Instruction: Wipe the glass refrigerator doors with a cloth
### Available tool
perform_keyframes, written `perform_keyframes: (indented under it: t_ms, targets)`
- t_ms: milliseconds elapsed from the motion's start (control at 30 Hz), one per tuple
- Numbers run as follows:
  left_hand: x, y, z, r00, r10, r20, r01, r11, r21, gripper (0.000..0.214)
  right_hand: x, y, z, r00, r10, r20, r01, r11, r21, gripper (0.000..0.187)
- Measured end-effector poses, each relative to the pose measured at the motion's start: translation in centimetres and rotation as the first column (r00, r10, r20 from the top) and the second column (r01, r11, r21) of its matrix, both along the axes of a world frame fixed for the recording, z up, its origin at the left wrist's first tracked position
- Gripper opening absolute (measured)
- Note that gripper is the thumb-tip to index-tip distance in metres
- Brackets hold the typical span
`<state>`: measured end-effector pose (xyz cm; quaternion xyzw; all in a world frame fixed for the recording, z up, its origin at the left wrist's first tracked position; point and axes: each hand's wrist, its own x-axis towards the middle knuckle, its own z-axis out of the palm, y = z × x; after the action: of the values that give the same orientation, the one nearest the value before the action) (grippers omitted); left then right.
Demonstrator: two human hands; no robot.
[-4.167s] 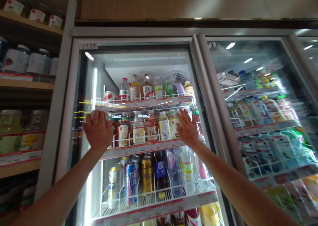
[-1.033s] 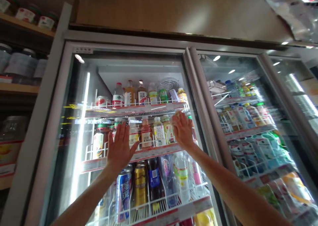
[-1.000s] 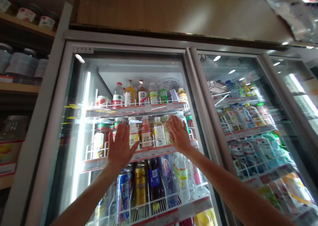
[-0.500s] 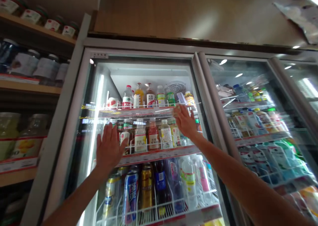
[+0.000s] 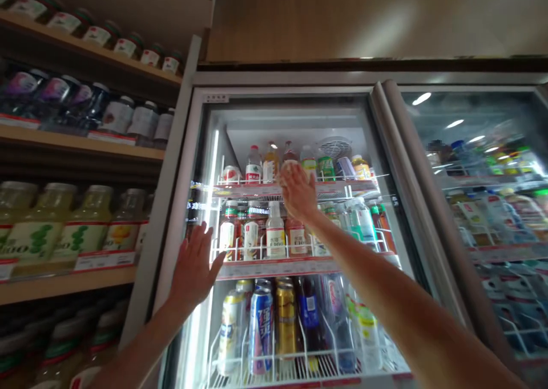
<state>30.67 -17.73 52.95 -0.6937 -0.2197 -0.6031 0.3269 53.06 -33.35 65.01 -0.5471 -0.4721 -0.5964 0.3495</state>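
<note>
My left hand (image 5: 194,263) is raised with its fingers spread and the palm facing the left part of the glass door (image 5: 274,121). It shows in front of the door's left frame edge and a lit strip. Further right, my right hand (image 5: 298,192) lies flat with stretched fingers toward the same glass, in front of the top and middle shelves. A pale patch by its fingertips is too blurred to make out. Behind the glass are a red-capped bottle (image 5: 254,165), a blue can (image 5: 261,332) and a gold can (image 5: 286,317). Whether either palm touches the glass, I cannot tell.
Open wooden shelves (image 5: 85,141) with jars and bottles stand on the left. A second glass-doored cooler section (image 5: 479,132) with drinks is on the right. A thick door frame (image 5: 411,166) divides the two. Wooden panelling (image 5: 321,24) runs above.
The view has swung left, so more of the left shelves shows. My right hand has moved left across the glass, from before the purple can to before the upper middle bottles. My left hand is nearer the door's left edge.
</note>
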Motion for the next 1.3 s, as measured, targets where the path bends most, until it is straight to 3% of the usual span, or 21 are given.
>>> perform_keyframes:
  t_ms: [67,133,200,300,367,433,500,567,600,667,733,800,867,933,1000,1067,1167,1233,1300]
  targets:
    - [-1.1,0.5,-0.5,1.000,-0.003,0.021,0.003,1.000,0.013,0.062,-2.6,1.9,-1.4,0.953,0.067,0.296,-0.006,0.979,-0.205,0.047]
    - [-2.2,0.7,-0.6,0.999,-0.008,0.050,0.007,1.000,0.025,0.060,-4.6,3.0,-2.0,0.873,0.135,0.468,0.033,0.942,-0.334,0.047]
    - [-3.2,0.8,-0.5,0.996,-0.015,0.090,0.013,1.000,0.017,0.059,-5.5,3.4,-0.7,0.906,0.110,0.409,0.023,0.951,-0.307,0.044]
    - [-4.0,0.6,-0.3,0.989,-0.047,0.139,0.048,0.999,-0.008,0.060,-6.6,4.0,2.7,0.992,0.039,0.118,-0.021,0.989,-0.148,0.043]
    - [-4.3,0.4,-0.1,0.987,-0.078,0.141,0.080,0.997,-0.007,0.060,-8.1,5.0,2.7,0.994,0.057,0.098,-0.042,0.988,-0.146,0.043]
    - [-4.3,0.2,0.3,0.983,-0.115,0.141,0.114,0.993,0.015,0.059,-10.2,6.1,-0.3,0.959,0.124,0.253,-0.055,0.963,-0.264,0.040]
    - [-4.3,0.0,1.0,0.974,-0.160,0.159,0.154,0.987,0.048,0.059,-11.8,6.9,-5.3,0.871,0.231,0.434,-0.047,0.918,-0.394,0.036]
    - [-4.1,-0.1,1.7,0.958,-0.206,0.199,0.194,0.978,0.077,0.060,-12.0,6.6,-9.9,0.808,0.299,0.507,-0.038,0.886,-0.463,0.034]
    - [-3.9,-0.2,2.1,0.951,-0.223,0.213,0.209,0.974,0.083,0.060,-11.3,6.0,-11.4,0.766,0.331,0.552,-0.019,0.869,-0.495,0.033]
    - [-3.1,-0.4,2.5,0.947,-0.240,0.212,0.227,0.970,0.084,0.061,-8.7,4.1,-11.9,0.747,0.322,0.582,0.019,0.864,-0.503,0.034]
    - [-1.9,-0.9,2.5,0.956,-0.237,0.171,0.227,0.971,0.079,0.060,-5.2,1.8,-10.1,0.843,0.197,0.500,0.037,0.907,-0.420,0.040]
    - [-0.2,-1.5,2.3,0.966,-0.227,0.124,0.220,0.973,0.065,0.060,-2.0,-0.4,-8.0,0.957,0.037,0.287,0.043,0.963,-0.267,0.040]
    - [1.7,-2.3,2.0,0.973,-0.208,0.096,0.205,0.978,0.036,0.059,0.3,-2.0,-7.4,0.989,-0.046,0.140,0.070,0.982,-0.173,0.040]
    - [3.4,-2.9,1.8,0.980,-0.176,0.087,0.177,0.984,-0.001,0.061,1.7,-3.2,-8.7,0.982,-0.056,0.178,0.092,0.975,-0.201,0.041]
    - [4.6,-3.1,1.7,0.985,-0.140,0.098,0.142,0.990,-0.022,0.064,3.2,-4.5,-10.1,0.945,-0.014,0.327,0.122,0.942,-0.313,0.042]
    - [5.3,-3.1,1.6,0.988,-0.113,0.101,0.116,0.993,-0.022,0.066,5.2,-6.0,-10.0,0.932,-0.018,0.362,0.152,0.925,-0.347,0.041]
    - [5.5,-2.9,1.6,0.991,-0.097,0.097,0.096,0.995,0.013,0.068,8.7,-8.1,-7.3,0.986,-0.165,0.021,0.166,0.978,-0.129,0.041]
    - [5.4,-2.8,1.6,0.991,-0.091,0.100,0.088,0.996,0.028,0.069,10.0,-8.7,-6.3,0.969,-0.185,-0.160,0.186,0.982,-0.008,0.043]
    - [5.3,-2.8,1.6,0.992,-0.084,0.097,0.082,0.996,0.025,0.069,10.3,-8.7,-7.0,0.980,-0.172,-0.100,0.171,0.985,-0.017,0.043]
